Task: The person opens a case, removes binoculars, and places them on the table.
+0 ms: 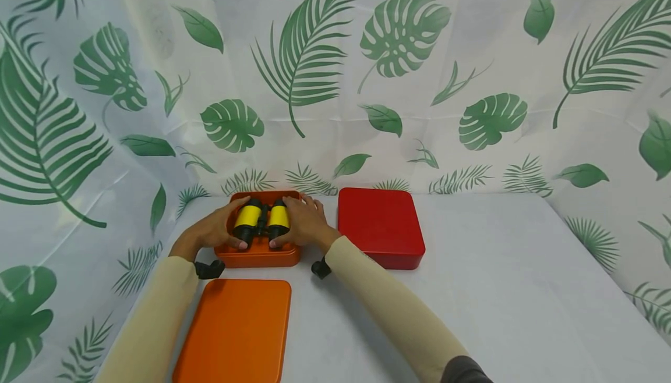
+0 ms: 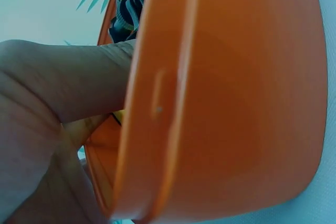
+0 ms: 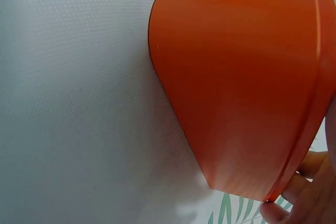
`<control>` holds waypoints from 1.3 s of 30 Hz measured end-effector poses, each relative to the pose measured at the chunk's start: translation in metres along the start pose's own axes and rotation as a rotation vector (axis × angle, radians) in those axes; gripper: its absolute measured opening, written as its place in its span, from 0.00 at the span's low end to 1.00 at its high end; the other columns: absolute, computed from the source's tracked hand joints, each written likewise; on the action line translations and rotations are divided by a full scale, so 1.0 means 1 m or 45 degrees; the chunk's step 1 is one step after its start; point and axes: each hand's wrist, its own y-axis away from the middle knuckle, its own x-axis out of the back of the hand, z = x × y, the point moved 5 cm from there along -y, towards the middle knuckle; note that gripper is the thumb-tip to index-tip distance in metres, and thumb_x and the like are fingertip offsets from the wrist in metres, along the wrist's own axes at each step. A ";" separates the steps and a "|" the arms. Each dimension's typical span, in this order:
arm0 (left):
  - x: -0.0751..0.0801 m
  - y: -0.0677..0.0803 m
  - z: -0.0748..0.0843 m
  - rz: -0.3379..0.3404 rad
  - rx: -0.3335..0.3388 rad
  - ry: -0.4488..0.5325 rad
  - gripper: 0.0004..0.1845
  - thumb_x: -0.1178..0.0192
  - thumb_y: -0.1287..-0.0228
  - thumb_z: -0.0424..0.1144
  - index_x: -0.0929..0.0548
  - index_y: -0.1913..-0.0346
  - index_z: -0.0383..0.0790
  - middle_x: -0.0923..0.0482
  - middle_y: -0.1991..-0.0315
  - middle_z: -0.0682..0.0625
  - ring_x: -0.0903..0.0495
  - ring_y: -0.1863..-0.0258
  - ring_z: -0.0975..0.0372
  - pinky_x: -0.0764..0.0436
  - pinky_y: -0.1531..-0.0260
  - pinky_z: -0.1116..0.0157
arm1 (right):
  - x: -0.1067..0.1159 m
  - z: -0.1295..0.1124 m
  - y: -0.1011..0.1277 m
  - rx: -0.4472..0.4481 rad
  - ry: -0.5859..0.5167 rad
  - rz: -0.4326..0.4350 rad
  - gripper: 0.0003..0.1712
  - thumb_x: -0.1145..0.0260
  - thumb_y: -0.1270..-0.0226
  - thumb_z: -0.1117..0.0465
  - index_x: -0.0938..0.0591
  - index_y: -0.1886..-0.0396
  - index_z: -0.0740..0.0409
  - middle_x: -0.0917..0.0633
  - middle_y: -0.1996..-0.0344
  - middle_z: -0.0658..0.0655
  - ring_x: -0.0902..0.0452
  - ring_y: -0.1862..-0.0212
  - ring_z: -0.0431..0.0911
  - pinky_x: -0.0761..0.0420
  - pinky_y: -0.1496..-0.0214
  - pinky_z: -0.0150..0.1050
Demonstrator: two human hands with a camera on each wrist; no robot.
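**Both sides in step, no twist**

From my station, I have the left hand (image 1: 212, 229) clamped on one barrel of the binoculars (image 1: 262, 221), its thumb at the near end and fingertips at the far end. The right hand (image 1: 308, 223) pinches the other barrel in the same way, with some of its fingers reaching outside the rim. The binoculars sit between the hands, within the orange box (image 1: 259, 259).

I judge that matched pressure matters most: if one side leads, the pair could fold at its middle or tip. I want any motion straight and vertical, thumbs clear of the near wall, and the right hand's outer fingers off the rim so the box isn't dragged.

Nearer me than the grip lies the orange lid (image 1: 236, 330). Right of the grip is the red box (image 1: 377, 220); the right sleeve (image 1: 388, 301) passes its near corner, so I'd watch that arm.
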 end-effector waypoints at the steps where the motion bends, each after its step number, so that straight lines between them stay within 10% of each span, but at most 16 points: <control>1: 0.000 -0.001 0.000 -0.006 0.002 -0.003 0.64 0.18 0.44 0.42 0.52 0.13 0.45 0.48 0.16 0.31 0.42 0.21 0.34 0.46 0.23 0.28 | 0.000 -0.001 0.000 0.001 0.008 -0.003 0.69 0.21 0.47 0.28 0.42 0.13 0.49 0.34 0.17 0.50 0.53 0.13 0.55 0.50 0.13 0.60; 19: -0.003 -0.007 0.000 0.003 0.025 0.006 0.67 0.15 0.49 0.39 0.52 0.13 0.45 0.46 0.17 0.32 0.40 0.23 0.36 0.45 0.22 0.30 | 0.000 -0.001 -0.001 -0.013 0.004 0.027 0.69 0.17 0.52 0.30 0.38 0.15 0.49 0.30 0.19 0.50 0.54 0.13 0.55 0.61 0.13 0.66; 39: 0.017 0.027 0.015 0.141 -0.083 0.109 0.66 0.14 0.53 0.39 0.47 0.14 0.48 0.48 0.15 0.36 0.44 0.19 0.36 0.45 0.25 0.26 | 0.022 -0.011 0.016 0.072 -0.078 0.157 0.67 0.15 0.55 0.32 0.36 0.17 0.44 0.30 0.20 0.47 0.51 0.13 0.49 0.60 0.13 0.63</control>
